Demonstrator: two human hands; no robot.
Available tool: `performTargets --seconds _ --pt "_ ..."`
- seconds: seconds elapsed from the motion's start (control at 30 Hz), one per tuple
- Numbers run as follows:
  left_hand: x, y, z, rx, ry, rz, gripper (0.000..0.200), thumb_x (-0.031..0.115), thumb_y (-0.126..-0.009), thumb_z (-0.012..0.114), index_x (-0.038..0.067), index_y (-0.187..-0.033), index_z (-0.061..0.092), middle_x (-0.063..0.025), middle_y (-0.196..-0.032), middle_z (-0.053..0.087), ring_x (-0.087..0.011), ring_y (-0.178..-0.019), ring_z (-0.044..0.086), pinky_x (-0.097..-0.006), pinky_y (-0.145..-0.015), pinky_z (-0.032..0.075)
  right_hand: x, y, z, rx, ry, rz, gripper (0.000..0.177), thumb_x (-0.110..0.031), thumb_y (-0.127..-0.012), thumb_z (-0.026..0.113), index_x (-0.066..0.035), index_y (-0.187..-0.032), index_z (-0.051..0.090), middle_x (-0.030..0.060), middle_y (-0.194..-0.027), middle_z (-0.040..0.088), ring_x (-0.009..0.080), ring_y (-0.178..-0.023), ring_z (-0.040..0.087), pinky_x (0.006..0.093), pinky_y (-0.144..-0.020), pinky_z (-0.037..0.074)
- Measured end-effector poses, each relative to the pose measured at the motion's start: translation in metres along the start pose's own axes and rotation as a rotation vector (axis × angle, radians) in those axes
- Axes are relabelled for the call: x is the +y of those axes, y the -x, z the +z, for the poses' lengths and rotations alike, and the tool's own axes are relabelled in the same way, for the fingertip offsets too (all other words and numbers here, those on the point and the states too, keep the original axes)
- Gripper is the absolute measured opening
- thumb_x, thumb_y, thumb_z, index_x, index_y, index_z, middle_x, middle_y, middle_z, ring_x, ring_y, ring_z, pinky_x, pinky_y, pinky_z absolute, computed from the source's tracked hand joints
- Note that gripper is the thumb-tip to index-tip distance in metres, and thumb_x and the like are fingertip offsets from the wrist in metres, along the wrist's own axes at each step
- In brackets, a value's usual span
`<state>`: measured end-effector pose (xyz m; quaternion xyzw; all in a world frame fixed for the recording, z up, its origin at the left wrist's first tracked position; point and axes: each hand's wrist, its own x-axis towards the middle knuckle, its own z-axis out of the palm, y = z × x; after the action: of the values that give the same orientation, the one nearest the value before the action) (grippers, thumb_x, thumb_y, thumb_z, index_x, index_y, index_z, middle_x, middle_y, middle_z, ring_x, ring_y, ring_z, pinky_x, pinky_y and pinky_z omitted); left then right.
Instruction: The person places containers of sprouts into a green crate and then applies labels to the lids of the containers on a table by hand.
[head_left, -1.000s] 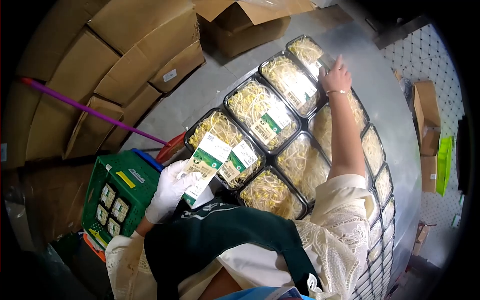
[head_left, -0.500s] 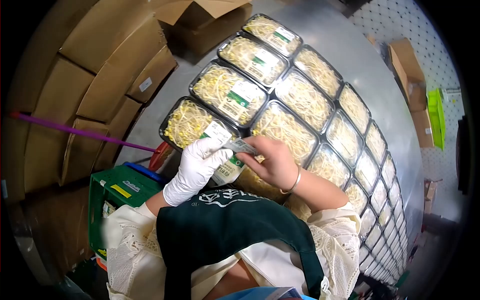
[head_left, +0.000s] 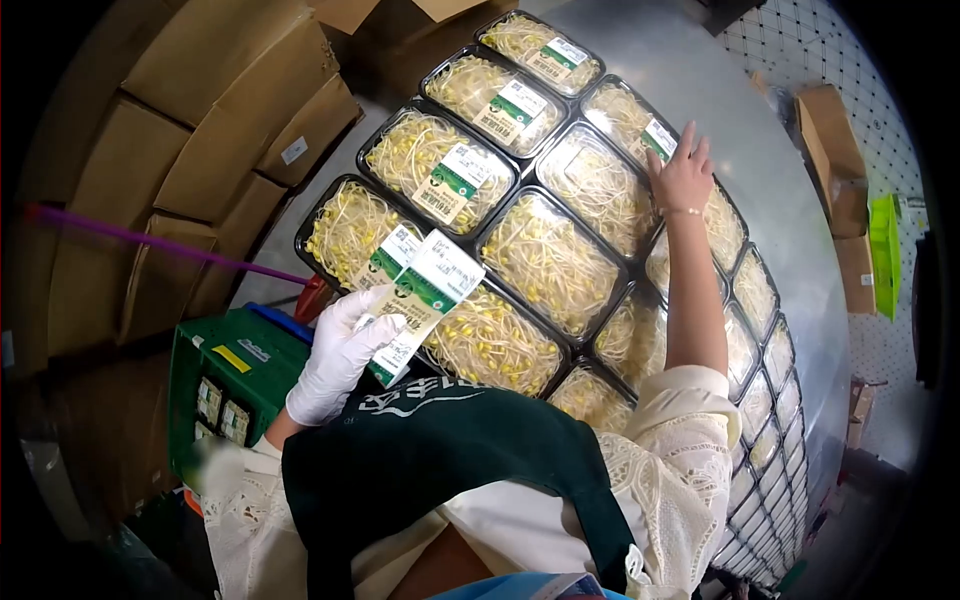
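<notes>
My left hand (head_left: pixel 338 358), in a white glove, holds a strip of green and white labels (head_left: pixel 423 300) above the nearest trays. My right hand (head_left: pixel 682 172), bare with a thin bracelet, reaches far out and presses its fingers on a label (head_left: pixel 657 139) on a tray of bean sprouts (head_left: pixel 628 117). Black trays of bean sprouts lie in two rows on a metal table (head_left: pixel 770 150). Several trays in the left row, such as one near my left hand (head_left: pixel 440 170), carry a label. The tray (head_left: pixel 552 262) between my arms has none.
A green crate (head_left: pixel 228 375) with label stacks stands at the lower left. Cardboard boxes (head_left: pixel 210 120) pile up along the left, with a purple pole (head_left: pixel 150 245) leaning across them. More boxes (head_left: pixel 840 190) and a green object (head_left: pixel 884 255) sit beyond the table on the right.
My right hand left the label strip, where it was picking at a label, and reached out to a far tray, which now carries a label. My left hand keeps the strip.
</notes>
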<state>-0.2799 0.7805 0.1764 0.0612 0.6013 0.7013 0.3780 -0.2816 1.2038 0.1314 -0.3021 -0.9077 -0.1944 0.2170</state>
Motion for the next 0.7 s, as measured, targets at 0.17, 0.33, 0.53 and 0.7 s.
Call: performTargets --seconds 0.17,0.33,0.53,0.7 --pt "-0.006 -0.005 0.031 -0.107 -0.046 0.181 0.031 -0.002 -0.077 0.052 0.0 -0.108 0.05 -0.0069 -0.1 0.055 -0.0108 -0.09 0.052 -0.0232 -0.079 0.042 -0.058 0.079 -0.158 -0.782 -1.55 -0.485 0.043 -0.024 -0.07 0.065 -0.003 -0.102 0.047 0.0085 -0.087 0.056 0.0167 -0.077 0.053 0.0286 -0.071 0.044" --pt "0.009 -0.011 0.057 -0.091 -0.153 0.285 0.026 0.0 -0.076 0.054 0.0 -0.101 0.053 -0.0068 -0.095 0.058 -0.0092 -0.081 0.053 -0.0237 -0.075 0.042 -0.074 0.122 -0.18 -0.47 -1.406 -0.51 0.014 -0.002 -0.069 0.057 -0.003 -0.082 0.052 0.0123 -0.065 0.051 0.0286 -0.059 0.051 0.0345 -0.053 0.042" --pt "0.006 -0.007 0.056 -0.27 -0.246 -0.086 0.025 0.009 -0.076 0.06 -0.001 -0.098 0.054 -0.0047 -0.089 0.058 -0.0065 -0.078 0.052 -0.0201 -0.069 0.043 -0.051 0.11 -0.183 -0.269 -1.194 -0.285 0.009 -0.003 -0.066 0.061 -0.009 -0.074 0.059 0.005 -0.067 0.059 0.0165 -0.063 0.058 0.0265 -0.055 0.047" --pt "-0.004 -0.003 0.039 -0.032 -0.122 -0.12 0.027 0.006 -0.072 0.06 -0.003 -0.097 0.055 -0.0056 -0.083 0.059 -0.0089 -0.069 0.056 -0.0203 -0.063 0.045 0.006 0.051 -0.056 -0.183 -0.584 -0.167 0.028 -0.021 -0.071 0.061 -0.003 -0.088 0.049 0.013 -0.077 0.053 0.0268 -0.071 0.05 0.0354 -0.063 0.041"
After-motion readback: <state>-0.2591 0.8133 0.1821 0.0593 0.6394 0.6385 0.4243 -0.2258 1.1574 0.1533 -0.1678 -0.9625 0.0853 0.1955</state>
